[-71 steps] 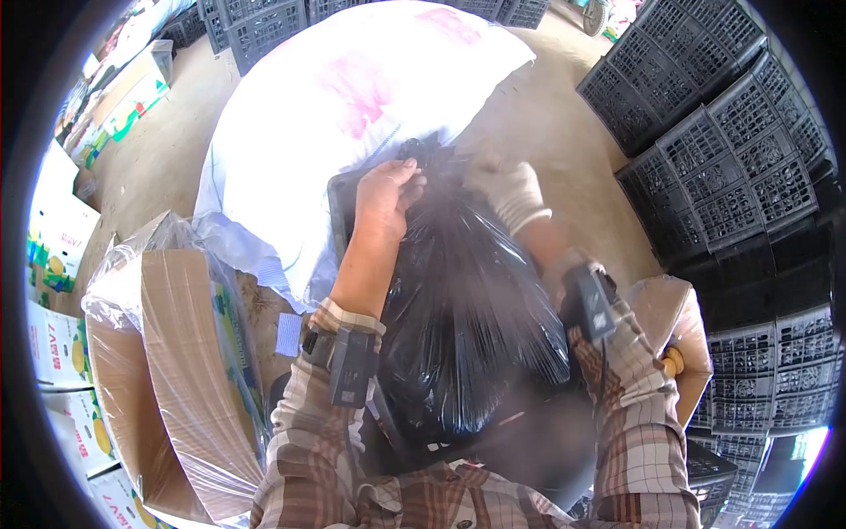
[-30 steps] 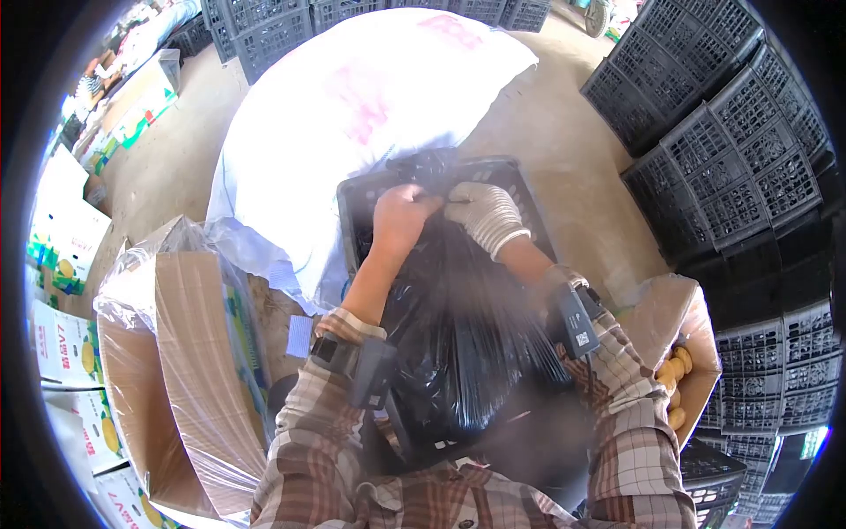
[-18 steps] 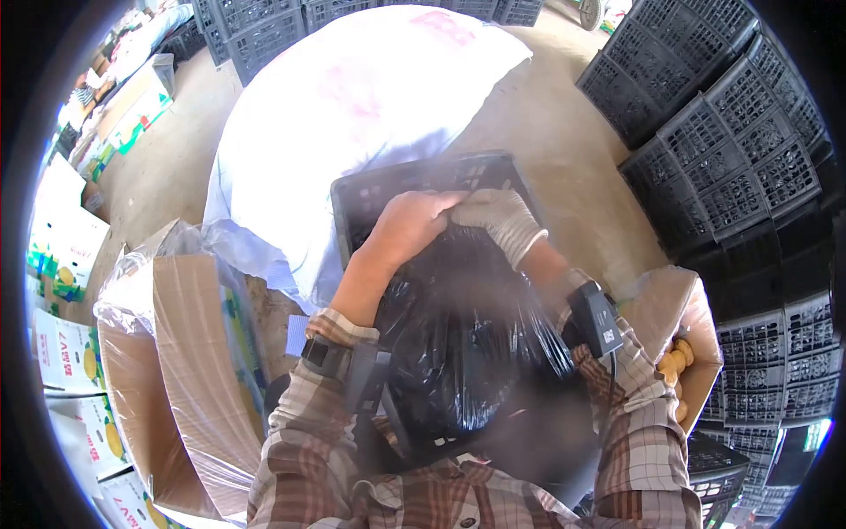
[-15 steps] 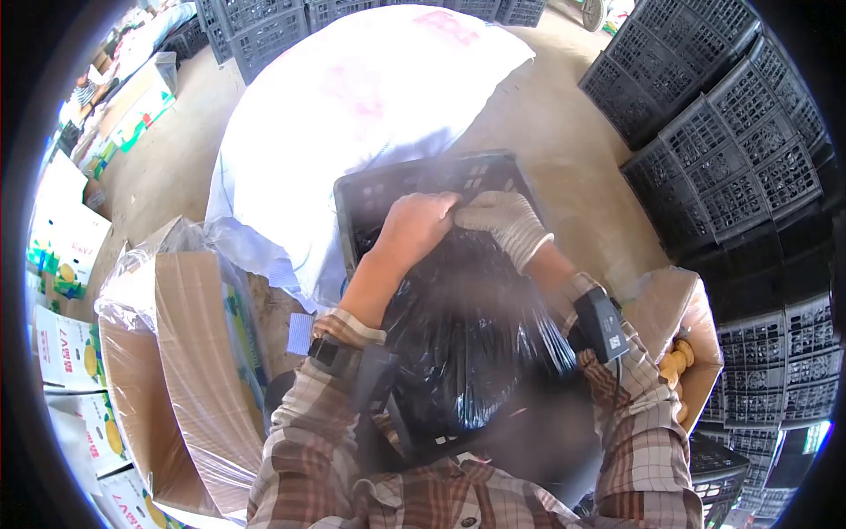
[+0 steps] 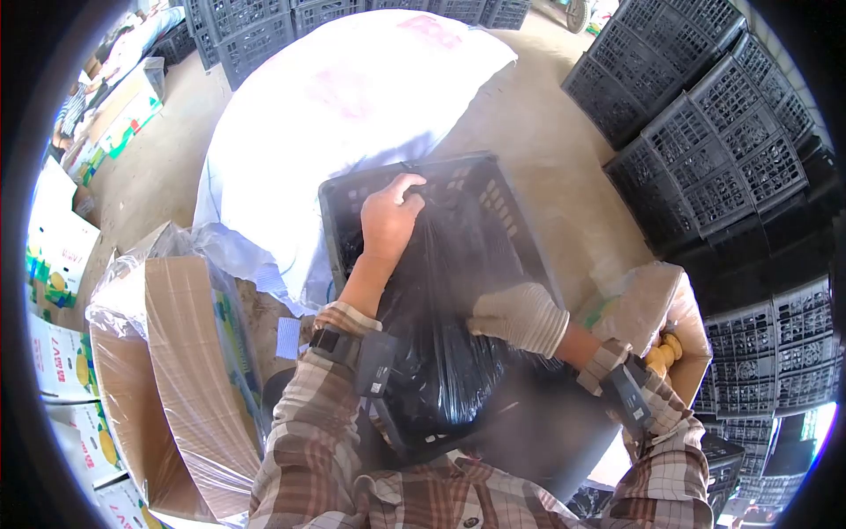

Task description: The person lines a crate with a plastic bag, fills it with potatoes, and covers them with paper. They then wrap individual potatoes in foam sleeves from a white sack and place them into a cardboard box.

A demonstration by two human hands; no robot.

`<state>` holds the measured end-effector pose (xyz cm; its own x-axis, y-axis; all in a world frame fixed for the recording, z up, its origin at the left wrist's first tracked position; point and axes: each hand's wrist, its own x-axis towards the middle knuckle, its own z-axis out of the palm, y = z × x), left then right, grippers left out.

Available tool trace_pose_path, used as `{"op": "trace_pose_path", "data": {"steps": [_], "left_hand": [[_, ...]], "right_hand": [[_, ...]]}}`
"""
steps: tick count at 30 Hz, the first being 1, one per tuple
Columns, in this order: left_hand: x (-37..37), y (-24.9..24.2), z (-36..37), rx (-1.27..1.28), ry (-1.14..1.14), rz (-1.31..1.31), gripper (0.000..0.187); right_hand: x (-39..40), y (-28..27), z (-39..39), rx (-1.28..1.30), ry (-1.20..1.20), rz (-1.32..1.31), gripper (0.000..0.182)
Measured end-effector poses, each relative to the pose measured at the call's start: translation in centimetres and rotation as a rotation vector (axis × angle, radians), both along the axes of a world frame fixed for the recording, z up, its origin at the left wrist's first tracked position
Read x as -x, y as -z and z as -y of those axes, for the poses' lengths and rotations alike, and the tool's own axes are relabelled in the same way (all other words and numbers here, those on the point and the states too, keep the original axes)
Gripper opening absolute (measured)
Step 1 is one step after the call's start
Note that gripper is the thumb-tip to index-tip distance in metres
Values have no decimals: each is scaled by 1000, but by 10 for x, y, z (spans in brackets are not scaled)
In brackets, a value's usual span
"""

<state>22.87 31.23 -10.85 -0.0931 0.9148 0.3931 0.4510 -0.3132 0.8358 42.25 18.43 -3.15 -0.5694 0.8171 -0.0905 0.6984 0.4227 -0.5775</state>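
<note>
A black plastic bag (image 5: 449, 300), full and glossy, sits inside a black plastic crate (image 5: 493, 189) on the dirt floor (image 5: 546, 150), directly below the camera. The bag fills most of the crate, and its bulging near side rises above the rim towards the person.

The left hand (image 5: 388, 216), bare, is at the far end of the bag, near the crate's far wall. Its fingers (image 5: 407, 185) are curled tight into a fist around a gathered bunch of the bag's plastic. A plaid sleeve covers the forearm, with a small dark device strapped at the wrist.

The right hand (image 5: 522, 317), in a light knitted glove, lies on the right flank of the bag, nearer the person. Its fingers (image 5: 486, 322) are bent and press against the plastic; whether they pinch a fold or only rest on it cannot be told. The two hands are well apart along the bag.

Beyond the crate lies a big white woven sack (image 5: 344, 97) with faded pink print, touching the crate's far edge. To the left stands an open cardboard box (image 5: 185, 353) lined with clear plastic film. To the right, just beside the right forearm, is another lined box (image 5: 656, 309) with yellowish fruit (image 5: 663, 354) showing at its edge. Stacks of empty black crates (image 5: 705, 150) fill the right side and the far edge of the view, and printed white cartons (image 5: 57, 256) line the left.
</note>
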Motion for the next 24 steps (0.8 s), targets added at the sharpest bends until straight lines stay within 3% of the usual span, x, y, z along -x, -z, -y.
{"op": "trace_pose_path", "data": {"steps": [3,5,7,9,12,15,16,17,19,21,23,24], "left_hand": [[4,3,1,94,31,199,23],[10,5,1,130,112,373,19],[14,3,6,101,108,349,18],[24,6,0,136,72,416,14],[36,-6,-6,128,152,561,21],[16,-32,16,6,259,47,37],[7,-30,19,-139,321,-87,40],[-5,-22,24,-166,281,-158,39],[-16,0,24,-197,243,-227,38],[-18,14,20,101,400,-265,26],[-14,7,18,216,397,-146,22],[-10,3,16,333,386,-35,17]], "right_hand": [[-12,-4,-6,-86,-205,267,23],[-45,9,-13,-36,-68,434,23],[-92,-7,-24,119,145,159,23],[-107,-45,-22,209,403,511,21],[-139,-33,-6,210,537,304,23],[-118,-52,-3,132,552,457,25],[-106,-57,-2,59,534,557,26],[-94,-63,-2,62,536,552,26],[-74,-72,-5,-57,295,921,24],[-60,-68,-16,-346,323,503,23],[-33,-68,-34,-255,519,330,22],[-29,-51,-47,-337,429,200,22]]}}
